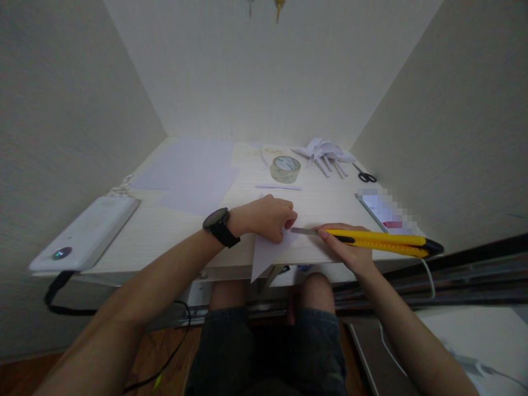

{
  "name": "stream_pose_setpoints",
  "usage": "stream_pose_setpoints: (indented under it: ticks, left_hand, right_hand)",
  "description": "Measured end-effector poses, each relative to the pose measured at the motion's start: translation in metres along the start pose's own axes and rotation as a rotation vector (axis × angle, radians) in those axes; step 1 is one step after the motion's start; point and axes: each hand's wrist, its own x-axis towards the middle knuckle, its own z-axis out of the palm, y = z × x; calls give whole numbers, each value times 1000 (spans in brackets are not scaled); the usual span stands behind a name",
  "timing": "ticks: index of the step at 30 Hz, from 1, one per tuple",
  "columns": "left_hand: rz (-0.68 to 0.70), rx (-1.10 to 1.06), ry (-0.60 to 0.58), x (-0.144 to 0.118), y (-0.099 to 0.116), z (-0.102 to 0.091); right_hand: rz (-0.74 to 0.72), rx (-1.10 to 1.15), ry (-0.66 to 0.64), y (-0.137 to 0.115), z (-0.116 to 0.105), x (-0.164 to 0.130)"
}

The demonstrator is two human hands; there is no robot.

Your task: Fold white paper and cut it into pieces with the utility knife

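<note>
Paper (268, 250) lies at the bench (173, 231) front edge, overhanging; our left hand (266, 217) pins it curled so it won't slip, right hand (350, 247) grips the knife (371, 240), blade on it.

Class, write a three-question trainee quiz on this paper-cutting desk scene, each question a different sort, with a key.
1. True or false: the right hand holds a yellow utility knife.
2. The left hand presses down on: A) tape roll B) folded white paper C) scissors
3. Fill in: the left wrist wears a black ____.

Key: 1 true; 2 B; 3 watch.
</note>
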Motion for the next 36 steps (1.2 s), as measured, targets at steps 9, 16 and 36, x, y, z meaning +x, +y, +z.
stream_pose_setpoints:
  ticks: [9,16,36]
  left_hand:
    - [-78,67,-56,3,2,-9]
    - [-131,15,-228,21,-1,-20]
    - [-83,-253,-406,42,-18,-12]
  right_hand:
    - [-41,-78,6,-2,2,-1]
    - [-61,-59,-36,0,-2,1]
    - [-105,18,-136,6,-8,8]
